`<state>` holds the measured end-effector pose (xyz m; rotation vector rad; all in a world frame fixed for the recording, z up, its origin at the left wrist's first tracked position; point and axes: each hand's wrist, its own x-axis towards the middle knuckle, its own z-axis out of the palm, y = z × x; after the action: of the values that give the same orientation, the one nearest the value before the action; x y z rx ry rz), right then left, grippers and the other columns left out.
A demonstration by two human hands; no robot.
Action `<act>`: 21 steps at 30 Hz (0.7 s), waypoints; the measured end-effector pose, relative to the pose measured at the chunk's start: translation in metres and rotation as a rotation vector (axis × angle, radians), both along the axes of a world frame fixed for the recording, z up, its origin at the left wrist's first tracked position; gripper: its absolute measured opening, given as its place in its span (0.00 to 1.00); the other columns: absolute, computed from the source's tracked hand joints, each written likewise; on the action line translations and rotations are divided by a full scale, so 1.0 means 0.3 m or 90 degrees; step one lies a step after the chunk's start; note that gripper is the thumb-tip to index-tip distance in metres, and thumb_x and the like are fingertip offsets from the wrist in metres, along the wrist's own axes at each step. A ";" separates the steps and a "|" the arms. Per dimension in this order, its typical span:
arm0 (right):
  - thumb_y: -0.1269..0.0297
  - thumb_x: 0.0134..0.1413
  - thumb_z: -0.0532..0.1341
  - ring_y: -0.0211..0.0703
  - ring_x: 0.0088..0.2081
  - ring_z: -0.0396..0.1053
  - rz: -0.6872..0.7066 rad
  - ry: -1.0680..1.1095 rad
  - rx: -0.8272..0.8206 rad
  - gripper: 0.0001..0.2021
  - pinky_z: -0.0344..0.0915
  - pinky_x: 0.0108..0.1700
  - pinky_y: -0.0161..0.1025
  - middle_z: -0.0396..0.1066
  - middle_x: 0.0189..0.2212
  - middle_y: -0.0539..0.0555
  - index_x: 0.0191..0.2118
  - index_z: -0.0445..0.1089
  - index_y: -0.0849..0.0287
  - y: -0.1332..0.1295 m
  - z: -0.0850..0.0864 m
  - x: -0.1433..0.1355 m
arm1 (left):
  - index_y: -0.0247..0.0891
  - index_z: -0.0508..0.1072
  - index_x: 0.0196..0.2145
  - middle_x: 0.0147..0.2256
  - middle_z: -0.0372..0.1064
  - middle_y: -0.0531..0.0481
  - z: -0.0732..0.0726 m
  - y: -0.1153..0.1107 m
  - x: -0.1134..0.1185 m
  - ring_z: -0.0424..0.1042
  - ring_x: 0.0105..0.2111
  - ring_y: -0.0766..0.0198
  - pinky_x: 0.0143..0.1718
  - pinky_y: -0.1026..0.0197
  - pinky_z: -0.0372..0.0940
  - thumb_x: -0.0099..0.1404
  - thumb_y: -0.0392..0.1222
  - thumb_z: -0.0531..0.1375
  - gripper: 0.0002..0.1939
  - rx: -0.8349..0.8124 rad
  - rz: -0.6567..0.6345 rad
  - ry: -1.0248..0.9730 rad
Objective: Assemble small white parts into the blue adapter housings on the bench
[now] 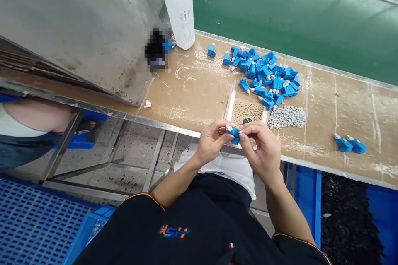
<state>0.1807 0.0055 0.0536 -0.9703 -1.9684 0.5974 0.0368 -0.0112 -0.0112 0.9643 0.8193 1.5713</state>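
Just over the table's front edge, my left hand [211,143] pinches a blue plastic part [234,136] with a white piece on its upper left. My right hand [261,145] is closed at the part's right side, its thumb and forefinger pressed round a tiny white piece [239,132]. Behind my hands lies a perforated plate [247,109] with white strips at its sides. Beyond it is a pile of blue parts [264,72], each with a white end. Small grey-white pieces [287,116] are heaped to the right of the plate.
A white bottle with a blue cap [180,12] stands at the table's back left, beside a metal panel [93,20]. Two blue parts [350,144] lie far right. One white piece [147,104] lies left. Blue crates [37,223] are below, and another person's arm [40,116] shows left.
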 end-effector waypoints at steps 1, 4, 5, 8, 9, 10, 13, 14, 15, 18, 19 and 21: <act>0.70 0.67 0.61 0.41 0.36 0.74 -0.002 0.003 0.003 0.05 0.72 0.35 0.37 0.73 0.34 0.51 0.38 0.68 0.54 0.000 -0.001 0.002 | 0.41 0.80 0.40 0.36 0.79 0.51 0.003 0.001 0.000 0.77 0.33 0.68 0.36 0.66 0.73 0.64 0.53 0.72 0.15 0.009 0.005 0.009; 0.70 0.68 0.61 0.41 0.36 0.73 -0.009 -0.003 0.014 0.05 0.72 0.35 0.37 0.73 0.34 0.51 0.38 0.68 0.54 0.001 0.000 0.012 | 0.41 0.80 0.40 0.36 0.78 0.51 0.012 0.002 -0.002 0.77 0.34 0.67 0.37 0.65 0.72 0.64 0.53 0.71 0.14 0.032 0.016 0.034; 0.70 0.68 0.61 0.41 0.36 0.73 -0.010 -0.007 0.017 0.05 0.72 0.35 0.37 0.73 0.34 0.51 0.38 0.68 0.54 0.000 0.001 0.015 | 0.41 0.80 0.40 0.36 0.78 0.50 0.015 0.002 -0.002 0.77 0.35 0.66 0.37 0.65 0.72 0.65 0.53 0.71 0.14 0.036 0.017 0.042; 0.70 0.68 0.61 0.41 0.36 0.73 -0.007 -0.021 0.025 0.05 0.72 0.35 0.38 0.73 0.34 0.52 0.38 0.68 0.54 -0.003 0.001 0.020 | 0.41 0.80 0.41 0.35 0.78 0.50 0.022 0.000 -0.003 0.77 0.35 0.65 0.37 0.64 0.72 0.65 0.53 0.70 0.14 0.045 0.022 0.069; 0.70 0.68 0.60 0.41 0.36 0.73 -0.005 -0.024 0.026 0.05 0.72 0.35 0.38 0.73 0.34 0.52 0.38 0.68 0.54 -0.003 0.000 0.021 | 0.41 0.80 0.41 0.35 0.78 0.50 0.023 -0.002 -0.003 0.77 0.35 0.65 0.37 0.64 0.72 0.66 0.53 0.70 0.14 0.049 0.025 0.077; 0.70 0.68 0.60 0.41 0.36 0.73 -0.003 -0.025 0.025 0.05 0.72 0.35 0.38 0.73 0.34 0.52 0.38 0.68 0.54 -0.004 -0.001 0.021 | 0.41 0.81 0.41 0.36 0.78 0.50 0.024 -0.003 -0.002 0.77 0.35 0.65 0.37 0.63 0.72 0.66 0.53 0.70 0.14 0.053 0.029 0.085; 0.71 0.68 0.60 0.41 0.36 0.73 0.007 -0.033 0.021 0.05 0.72 0.34 0.37 0.72 0.34 0.51 0.39 0.68 0.54 -0.003 -0.003 0.023 | 0.41 0.81 0.42 0.35 0.78 0.49 0.020 -0.008 -0.002 0.77 0.35 0.65 0.36 0.63 0.72 0.67 0.52 0.69 0.13 0.070 0.045 0.109; 0.71 0.68 0.60 0.41 0.35 0.73 0.011 -0.037 0.020 0.05 0.71 0.34 0.37 0.72 0.34 0.51 0.39 0.68 0.54 -0.002 -0.003 0.024 | 0.41 0.81 0.42 0.35 0.78 0.49 0.017 -0.009 -0.003 0.77 0.35 0.65 0.35 0.64 0.72 0.67 0.51 0.69 0.12 0.077 0.050 0.117; 0.71 0.68 0.60 0.41 0.35 0.72 0.016 -0.043 0.019 0.05 0.71 0.34 0.37 0.72 0.34 0.51 0.39 0.68 0.54 -0.001 -0.002 0.026 | 0.41 0.81 0.42 0.35 0.78 0.49 0.014 -0.010 -0.003 0.77 0.35 0.66 0.35 0.64 0.72 0.68 0.51 0.69 0.12 0.085 0.055 0.125; 0.72 0.69 0.59 0.40 0.34 0.71 0.034 -0.071 0.012 0.06 0.70 0.35 0.37 0.72 0.34 0.51 0.39 0.68 0.54 -0.001 0.009 0.034 | 0.42 0.82 0.44 0.35 0.78 0.50 0.005 -0.013 -0.009 0.76 0.34 0.67 0.34 0.65 0.71 0.69 0.47 0.68 0.10 0.120 0.067 0.155; 0.71 0.69 0.59 0.40 0.34 0.71 0.040 -0.087 0.009 0.06 0.69 0.35 0.37 0.72 0.34 0.51 0.39 0.68 0.54 -0.001 0.016 0.037 | 0.42 0.82 0.44 0.35 0.77 0.50 0.003 -0.015 -0.012 0.75 0.33 0.67 0.34 0.66 0.71 0.68 0.46 0.69 0.09 0.136 0.071 0.169; 0.71 0.70 0.59 0.40 0.33 0.70 0.047 -0.128 0.005 0.06 0.68 0.35 0.37 0.72 0.33 0.51 0.38 0.68 0.55 -0.002 0.031 0.044 | 0.42 0.82 0.45 0.35 0.78 0.50 0.001 -0.017 -0.021 0.75 0.33 0.67 0.33 0.66 0.70 0.68 0.44 0.69 0.09 0.166 0.081 0.208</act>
<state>0.1937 0.0050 0.0629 -0.9886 -2.1909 0.5499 0.0303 -0.0162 -0.0110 1.4084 0.9286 1.6823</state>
